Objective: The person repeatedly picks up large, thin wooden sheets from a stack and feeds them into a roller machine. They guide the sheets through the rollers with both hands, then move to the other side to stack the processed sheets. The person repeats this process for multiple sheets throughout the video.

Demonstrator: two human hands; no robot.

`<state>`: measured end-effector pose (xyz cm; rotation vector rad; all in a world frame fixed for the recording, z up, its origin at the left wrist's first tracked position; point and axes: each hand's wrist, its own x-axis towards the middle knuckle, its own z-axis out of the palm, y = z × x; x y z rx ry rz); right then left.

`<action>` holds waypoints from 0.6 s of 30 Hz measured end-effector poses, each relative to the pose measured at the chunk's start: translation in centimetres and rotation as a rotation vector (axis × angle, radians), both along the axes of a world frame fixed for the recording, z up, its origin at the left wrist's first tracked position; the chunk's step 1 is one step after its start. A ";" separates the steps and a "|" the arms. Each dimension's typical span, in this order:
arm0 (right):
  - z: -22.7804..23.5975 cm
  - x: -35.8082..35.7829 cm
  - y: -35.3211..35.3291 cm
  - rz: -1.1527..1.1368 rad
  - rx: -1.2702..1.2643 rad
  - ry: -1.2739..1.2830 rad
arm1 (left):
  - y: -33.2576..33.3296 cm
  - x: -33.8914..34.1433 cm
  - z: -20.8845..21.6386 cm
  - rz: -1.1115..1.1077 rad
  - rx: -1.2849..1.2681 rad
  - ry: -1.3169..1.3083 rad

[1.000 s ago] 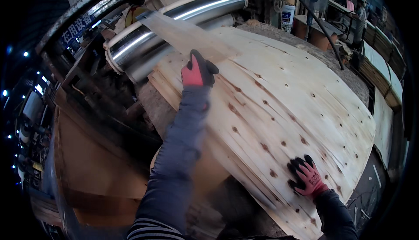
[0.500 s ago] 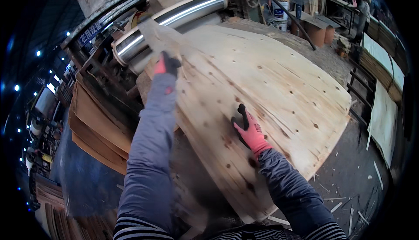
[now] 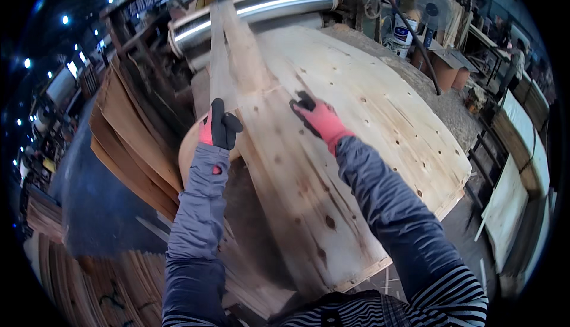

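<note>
Now both arms stretched forward from the lower edge in grey-blue sleeves, striped cuffs of a top near the body. Left hand [image 3: 218, 126] in a red-and-black glove raised at the left border of the veneer sheet [image 3: 350, 143], fingers curled shut around the near end of a narrow veneer strip [image 3: 217, 59], thumb side up. Strip running away from that grasp toward the steel roller [image 3: 261, 9] at the far end, lying along the sheet's left margin and lifted a little off it. Right hand [image 3: 317, 118] in a matching glove pressed palm-down on the sheet, fingers spread flat and holding nothing, just right of the strip and slightly farther forward than the left. Sheet itself pale, knotted, wide, spread over a stack on the surface and reaching from the roller down to the body, its right corner hanging past the edge. Heap of brown veneer sheets [image 3: 133, 143] fanned out on the left below the left forearm, well apart from the right hand. Clay-coloured pots [image 3: 442, 71] and a fan [image 3: 436, 12] at far right, beyond the sheet.
</note>
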<state>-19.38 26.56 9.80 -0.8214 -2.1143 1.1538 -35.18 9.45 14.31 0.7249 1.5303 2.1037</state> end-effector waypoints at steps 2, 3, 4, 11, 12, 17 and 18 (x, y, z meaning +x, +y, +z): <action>0.4 -2.5 1.0 0.077 -0.045 -0.083 | -1.4 -0.6 -2.6 0.012 -0.075 -0.054; 0.9 -4.1 1.5 0.118 -0.060 -0.104 | -1.7 -1.1 -3.5 0.050 -0.055 -0.056; 0.7 -6.0 2.1 0.146 -0.075 -0.135 | -2.0 -1.4 -4.3 0.092 -0.035 -0.058; -1.6 -18.9 9.8 0.098 0.372 -0.472 | -2.2 0.0 -5.3 0.059 -0.201 0.027; -2.9 -20.8 11.1 0.050 0.510 -0.492 | -2.4 0.0 -5.0 0.051 -0.224 0.094; -5.7 -29.1 8.9 -0.032 0.736 -0.439 | -5.2 -1.1 -9.3 0.204 -0.360 0.990; -5.9 -30.6 8.5 -0.055 0.785 -0.410 | -6.0 -1.6 -10.1 0.213 -0.420 1.089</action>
